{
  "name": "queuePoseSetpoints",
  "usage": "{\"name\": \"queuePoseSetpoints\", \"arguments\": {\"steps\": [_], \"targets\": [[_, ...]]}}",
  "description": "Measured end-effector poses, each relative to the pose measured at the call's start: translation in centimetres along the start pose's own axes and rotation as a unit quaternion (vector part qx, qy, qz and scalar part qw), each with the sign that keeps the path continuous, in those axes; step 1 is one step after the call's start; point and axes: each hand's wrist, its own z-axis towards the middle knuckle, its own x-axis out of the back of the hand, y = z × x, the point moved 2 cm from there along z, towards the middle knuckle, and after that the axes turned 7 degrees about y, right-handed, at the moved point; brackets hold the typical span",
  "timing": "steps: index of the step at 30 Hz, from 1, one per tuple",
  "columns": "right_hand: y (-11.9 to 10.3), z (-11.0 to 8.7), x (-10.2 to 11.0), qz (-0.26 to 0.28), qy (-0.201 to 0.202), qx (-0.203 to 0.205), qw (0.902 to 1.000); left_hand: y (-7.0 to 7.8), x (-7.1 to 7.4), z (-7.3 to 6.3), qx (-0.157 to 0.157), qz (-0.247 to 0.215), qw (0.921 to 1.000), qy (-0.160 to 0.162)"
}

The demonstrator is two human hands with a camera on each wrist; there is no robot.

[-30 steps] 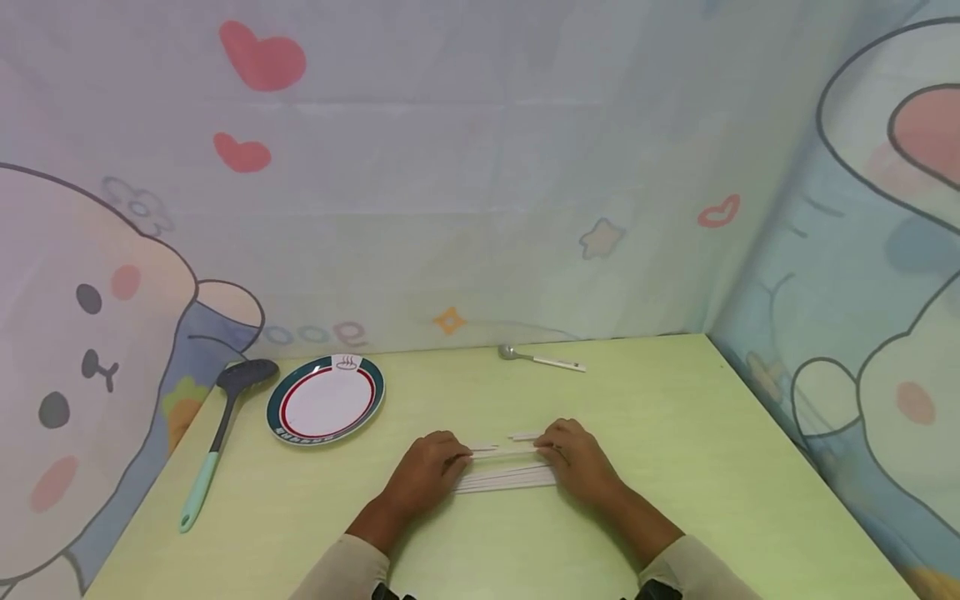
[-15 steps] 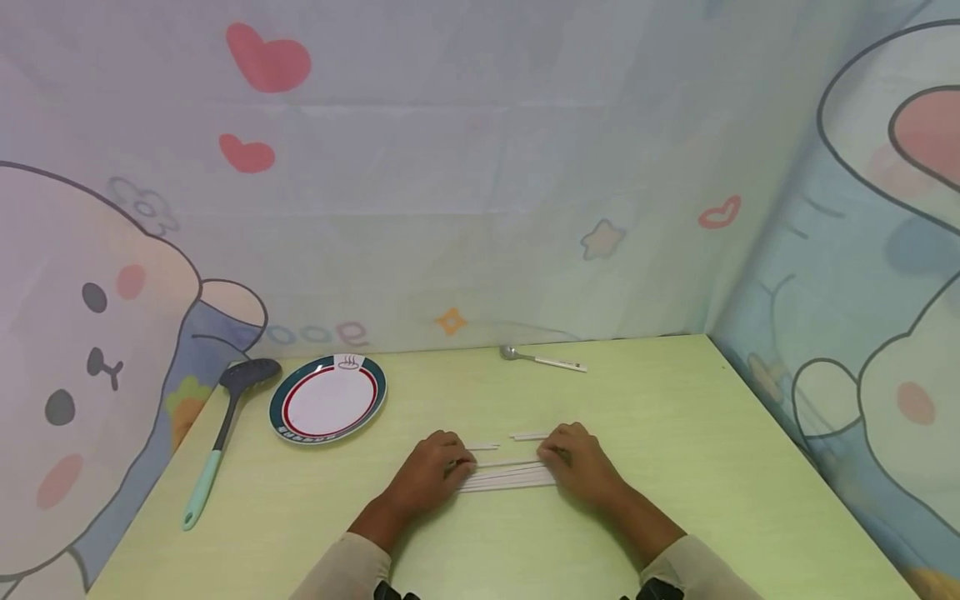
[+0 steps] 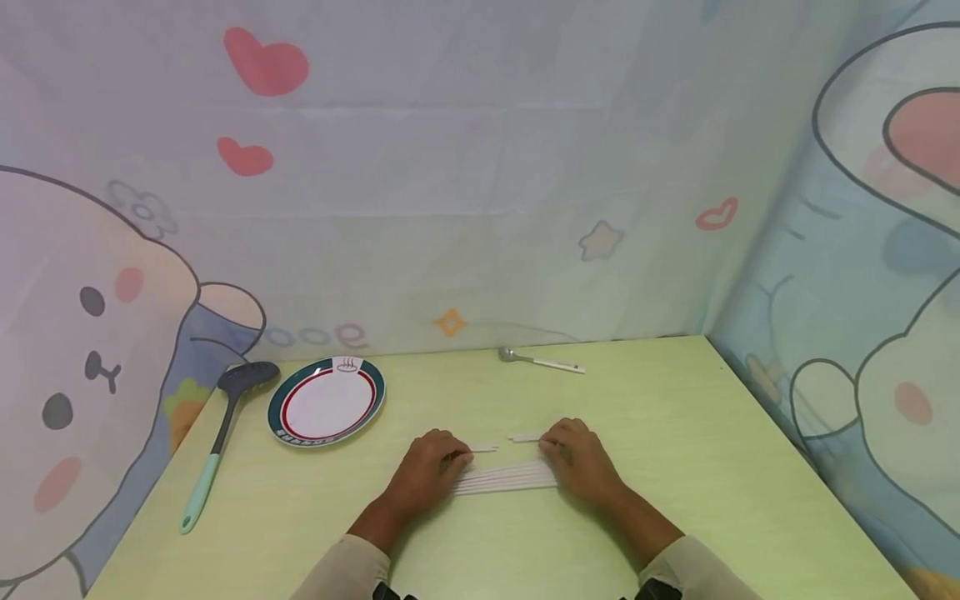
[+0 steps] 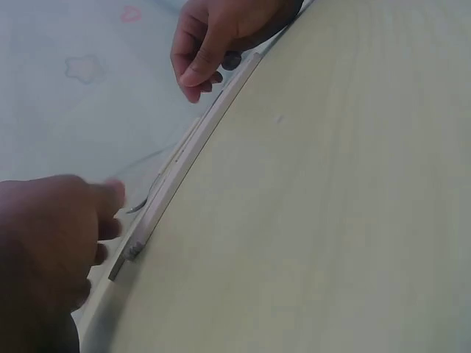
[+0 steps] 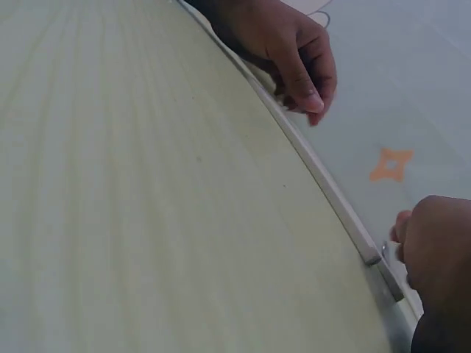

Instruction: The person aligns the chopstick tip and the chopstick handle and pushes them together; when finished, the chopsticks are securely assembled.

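A row of thin white sticks [image 3: 506, 478] lies side by side on the table between my hands. My left hand [image 3: 427, 473] is over the row's left end, thumb and forefinger close together with nothing seen between them. Its fingertips are right beside a short white piece [image 3: 483, 447]. At the row's right end is my right hand [image 3: 579, 462], also loosely bent, its fingertips near another short white piece [image 3: 523, 437]. Both wrist views show the hands raised just above the sticks [image 4: 176, 173], which appear edge-on, and no stick in the fingers.
Farther back, a spoon [image 3: 543, 362] with a white handle lies on the pale yellow table [image 3: 675, 433]. To the left are a white plate [image 3: 330, 403] with a dark green rim and a black slotted turner [image 3: 219, 437] with a mint handle. A printed cloth [image 3: 480, 208] hangs behind.
A stick held between both hands has come down toward me and joined the row. The fingers have let go of it and moved slightly back, away from me.
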Motion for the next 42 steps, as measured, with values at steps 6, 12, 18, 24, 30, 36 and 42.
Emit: {"name": "queuePoseSetpoints", "arguments": {"steps": [6, 12, 18, 24, 30, 36, 42], "targets": [[0.7, 1.0, -0.4, -0.019, 0.014, -0.024, 0.9994, -0.7, 0.0, 0.5, 0.026, 0.051, 0.997, 0.052], [1.1, 1.2, -0.5, 0.0, -0.014, -0.06, 0.9981, -1.2, -0.4, 0.6, 0.059, 0.043, 0.9973, 0.012], [1.2, 1.3, -0.5, -0.002, -0.041, -0.083, 0.9957, -1.1, -0.7, 0.6, 0.065, 0.036, 0.9973, -0.002], [1.1, 1.2, -0.4, -0.006, -0.042, -0.087, 0.9953, -1.1, -0.7, 0.7, 0.084, 0.046, 0.9952, -0.021], [1.0, 1.2, -0.3, -0.013, -0.05, -0.103, 0.9934, -1.0, -0.7, 0.7, 0.105, 0.038, 0.993, -0.038], [1.0, 1.1, -0.3, -0.013, -0.051, -0.106, 0.9929, -0.9, -0.7, 0.7, 0.108, 0.04, 0.9925, -0.041], [1.2, 1.1, -0.4, -0.009, -0.05, -0.103, 0.9934, -0.8, -0.6, 0.8, 0.113, 0.037, 0.992, -0.044]]}}
